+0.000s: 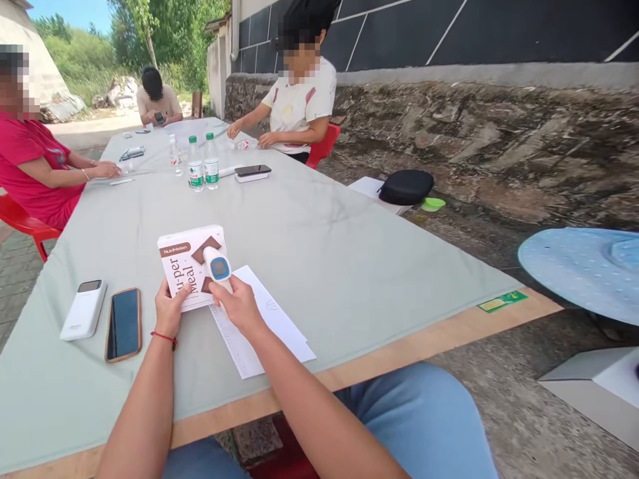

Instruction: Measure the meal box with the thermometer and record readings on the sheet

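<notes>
My left hand (172,305) grips the lower left edge of a white and brown box (182,256) printed "NutriMotion", held upright and tilted over the table. In my right hand (239,303) is a white handheld device with a blue-rimmed screen (219,267), which looks like an infrared thermometer. Its head overlaps the front of the box; whether the two touch I cannot tell. White paper sheets (264,332) with print lie beneath my right hand. Left of the box, a brown-cased phone (124,326) and a white power bank (84,311) rest on the table.
Farther up the table (319,246) stand two green-capped water bottles (196,166), beside a phone on a white box (252,173). Three people sit around the table. A black case (406,187) and a blue round surface (584,273) are at the right.
</notes>
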Tool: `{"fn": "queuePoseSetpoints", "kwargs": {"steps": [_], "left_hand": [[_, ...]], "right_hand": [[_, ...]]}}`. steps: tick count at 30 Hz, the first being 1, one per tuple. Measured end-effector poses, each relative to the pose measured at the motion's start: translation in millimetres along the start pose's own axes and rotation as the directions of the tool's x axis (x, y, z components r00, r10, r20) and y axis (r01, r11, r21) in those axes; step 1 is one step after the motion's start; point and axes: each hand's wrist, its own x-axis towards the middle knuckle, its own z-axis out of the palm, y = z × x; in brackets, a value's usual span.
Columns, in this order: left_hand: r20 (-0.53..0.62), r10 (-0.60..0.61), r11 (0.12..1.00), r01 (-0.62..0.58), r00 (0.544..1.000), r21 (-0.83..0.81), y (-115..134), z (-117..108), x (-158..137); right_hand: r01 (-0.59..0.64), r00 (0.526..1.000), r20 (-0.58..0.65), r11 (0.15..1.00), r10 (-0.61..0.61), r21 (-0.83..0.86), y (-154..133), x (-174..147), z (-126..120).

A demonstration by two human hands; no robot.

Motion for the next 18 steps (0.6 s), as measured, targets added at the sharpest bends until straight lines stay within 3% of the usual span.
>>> {"fn": "queuePoseSetpoints", "kwargs": {"steps": [18], "left_hand": [[0.02, -0.04, 0.999, 0.04, 0.999, -0.003, 13.2, 7.6, -6.9]], "right_hand": [[-0.058, 0.997, -0.063, 0.996, 0.054, -0.061, 1.3, -3.1, 3.7]]}}
